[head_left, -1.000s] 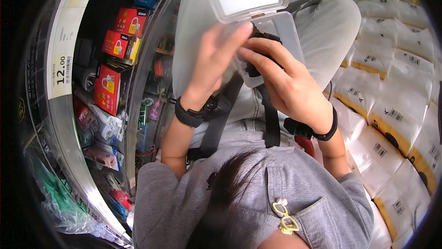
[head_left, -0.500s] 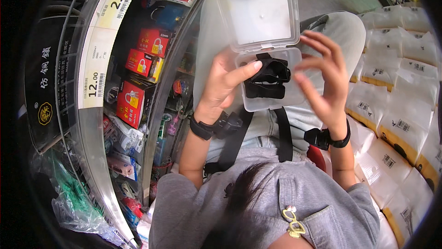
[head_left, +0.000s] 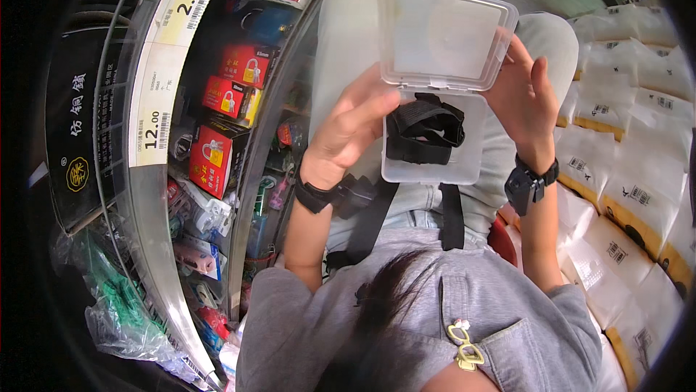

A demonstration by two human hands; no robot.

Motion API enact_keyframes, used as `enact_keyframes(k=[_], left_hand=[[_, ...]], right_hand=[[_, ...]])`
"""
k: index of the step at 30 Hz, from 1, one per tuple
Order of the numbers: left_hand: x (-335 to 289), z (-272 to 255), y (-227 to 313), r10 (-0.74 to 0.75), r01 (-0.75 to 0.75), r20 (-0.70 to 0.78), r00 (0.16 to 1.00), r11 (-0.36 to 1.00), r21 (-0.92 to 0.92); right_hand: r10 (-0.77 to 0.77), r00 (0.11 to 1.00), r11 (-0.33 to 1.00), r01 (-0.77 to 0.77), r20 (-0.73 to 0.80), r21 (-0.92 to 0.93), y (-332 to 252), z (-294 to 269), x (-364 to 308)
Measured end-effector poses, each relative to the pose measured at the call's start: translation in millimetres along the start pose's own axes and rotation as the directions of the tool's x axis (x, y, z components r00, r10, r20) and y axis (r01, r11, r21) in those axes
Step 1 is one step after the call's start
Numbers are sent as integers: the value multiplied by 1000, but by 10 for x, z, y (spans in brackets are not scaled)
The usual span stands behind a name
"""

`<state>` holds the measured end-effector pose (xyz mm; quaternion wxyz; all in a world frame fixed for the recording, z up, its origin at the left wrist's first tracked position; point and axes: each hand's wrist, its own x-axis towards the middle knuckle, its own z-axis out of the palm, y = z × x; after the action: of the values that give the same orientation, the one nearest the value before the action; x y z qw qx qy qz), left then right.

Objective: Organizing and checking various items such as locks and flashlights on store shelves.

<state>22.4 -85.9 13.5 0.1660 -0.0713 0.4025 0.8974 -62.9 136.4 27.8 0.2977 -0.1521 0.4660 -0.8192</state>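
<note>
A clear plastic box (head_left: 471, 167) with its hinged lid (head_left: 449, 37) raised is held over my lap. Inside it lies a bundle of black straps (head_left: 426, 131), folded and looped. My left hand (head_left: 346, 130) grips the box by its left wall, thumb near the upper corner and some fingers hidden behind it. At the lid's right edge, my right hand (head_left: 523, 98) has its fingers against the back of the lid, partly seen through the plastic. Its thumb sticks up apart, so that hand is open.
Left of me a shop shelf with a curved price rail (head_left: 151, 102) holds red padlock boxes (head_left: 212, 159) and small packs. A large black box (head_left: 76, 124) stands beyond the rail, above a clear plastic bag (head_left: 119, 312). White packages (head_left: 631, 196) lie in rows on the right.
My right hand has gone from above the straps to the lid's right edge. My left thumb has come off the straps. Box and lid have shifted slightly right, and the lid has tilted.
</note>
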Motion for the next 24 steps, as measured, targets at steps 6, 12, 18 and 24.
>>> enact_keyframes(k=[6, 12, 18, 24], left_hand=[[9, -150, -73, -77, 83, 48, 996, 985, -154], [66, 32, -70, -42, 58, 76, 996, 974, -219], [-1, -45, -117, 19, 7, 87, 996, 960, -281], [-2, 47, 12, 13, -15, -11, 1000, 991, -135]], right_hand=[[-177, 971, 951, 211, 163, -226, -16, 169, -77], [-169, 983, 956, 182, 76, -232, 3, 196, -59], [-114, 990, 894, 140, 86, -425, 113, 173, -145], [-104, 987, 944, 137, 125, -300, 70, 104, -225]])
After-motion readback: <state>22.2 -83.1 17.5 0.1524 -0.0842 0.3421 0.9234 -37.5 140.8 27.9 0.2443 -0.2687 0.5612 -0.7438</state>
